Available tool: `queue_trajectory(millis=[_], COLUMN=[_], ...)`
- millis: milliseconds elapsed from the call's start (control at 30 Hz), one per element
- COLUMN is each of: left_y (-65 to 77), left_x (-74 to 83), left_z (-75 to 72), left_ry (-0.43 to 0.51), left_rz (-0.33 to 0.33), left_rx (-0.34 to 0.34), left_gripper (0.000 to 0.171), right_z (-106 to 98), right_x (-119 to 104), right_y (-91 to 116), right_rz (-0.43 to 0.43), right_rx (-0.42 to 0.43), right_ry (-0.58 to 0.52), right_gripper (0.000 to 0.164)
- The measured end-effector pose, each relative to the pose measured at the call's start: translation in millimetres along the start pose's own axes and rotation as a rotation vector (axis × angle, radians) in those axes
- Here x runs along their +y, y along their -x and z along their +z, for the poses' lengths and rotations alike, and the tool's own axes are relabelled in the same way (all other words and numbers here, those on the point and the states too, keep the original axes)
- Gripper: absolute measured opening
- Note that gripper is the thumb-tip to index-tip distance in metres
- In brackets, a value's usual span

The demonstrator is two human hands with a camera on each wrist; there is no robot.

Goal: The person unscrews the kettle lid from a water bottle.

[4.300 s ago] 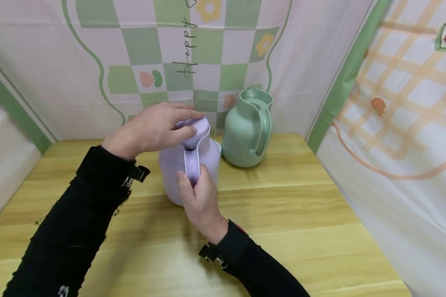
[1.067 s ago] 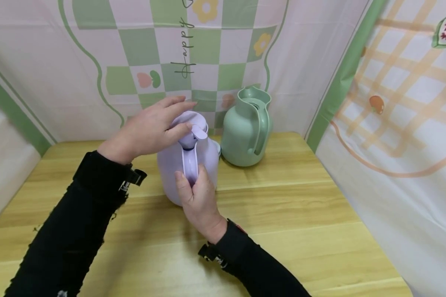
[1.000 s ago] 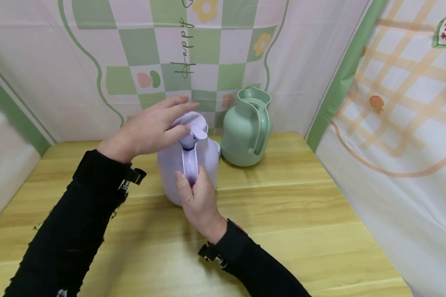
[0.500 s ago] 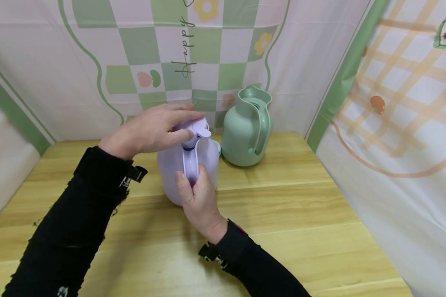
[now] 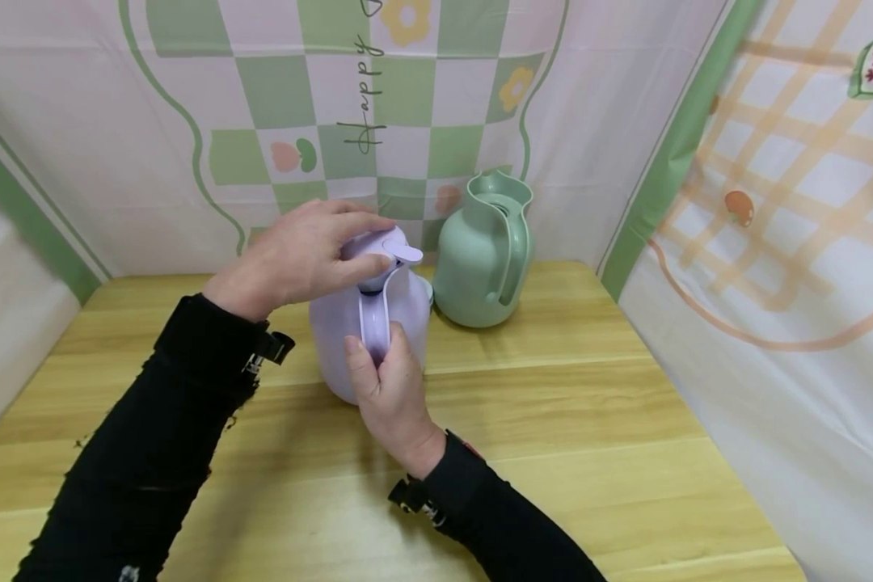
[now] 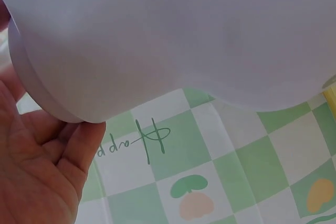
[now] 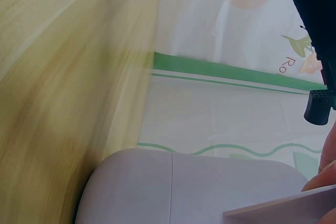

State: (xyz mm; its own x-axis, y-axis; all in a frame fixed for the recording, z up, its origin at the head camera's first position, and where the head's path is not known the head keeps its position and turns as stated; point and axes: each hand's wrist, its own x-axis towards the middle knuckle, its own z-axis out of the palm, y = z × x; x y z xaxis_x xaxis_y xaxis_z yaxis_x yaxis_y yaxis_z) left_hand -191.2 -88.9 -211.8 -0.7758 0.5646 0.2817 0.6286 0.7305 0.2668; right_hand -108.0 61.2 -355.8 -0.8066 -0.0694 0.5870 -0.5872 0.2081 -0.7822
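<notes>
A lilac vacuum jug (image 5: 335,343) stands upright on the wooden table. My right hand (image 5: 393,396) grips its handle (image 5: 374,315), thumb along the near side. On top, my left hand (image 5: 301,255) holds the round lilac lid (image 5: 378,242), with the thumb on the near side and the fingers over the far side. A flat tab (image 5: 409,255) on the lid sticks out to the right. The left wrist view has the left fingertips (image 6: 86,145) against the jug's top edge. In the right wrist view the jug's body (image 7: 131,187) fills the bottom.
A green jug (image 5: 473,263) of similar shape stands behind and to the right, close to the lilac one. The wooden table (image 5: 553,453) is enclosed by printed cloth (image 5: 560,145) at the back and sides.
The lid's tab has swung rightwards, away from the handle, as the left hand turned the lid. The left fingers, raised a second ago, have come down around it. The right hand has stayed put.
</notes>
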Motion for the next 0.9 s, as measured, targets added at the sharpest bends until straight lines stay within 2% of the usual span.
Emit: queue_trajectory(millis=[500, 900], left_y=[-0.7, -1.7], left_x=[7.0, 13.7], left_z=[9.2, 15.6], left_ry=[-0.063, -0.142], left_rz=[-0.048, -0.099], left_rx=[0.142, 0.245], left_gripper=[0.056, 0.063], right_z=[-0.1, -0.3], right_x=[0.7, 1.2], right_y=[0.3, 0.1], right_rz=[-0.008, -0.011], right_rx=[0.002, -0.003], right_ry=[0.004, -0.004], right_gripper=[0.029, 0.030])
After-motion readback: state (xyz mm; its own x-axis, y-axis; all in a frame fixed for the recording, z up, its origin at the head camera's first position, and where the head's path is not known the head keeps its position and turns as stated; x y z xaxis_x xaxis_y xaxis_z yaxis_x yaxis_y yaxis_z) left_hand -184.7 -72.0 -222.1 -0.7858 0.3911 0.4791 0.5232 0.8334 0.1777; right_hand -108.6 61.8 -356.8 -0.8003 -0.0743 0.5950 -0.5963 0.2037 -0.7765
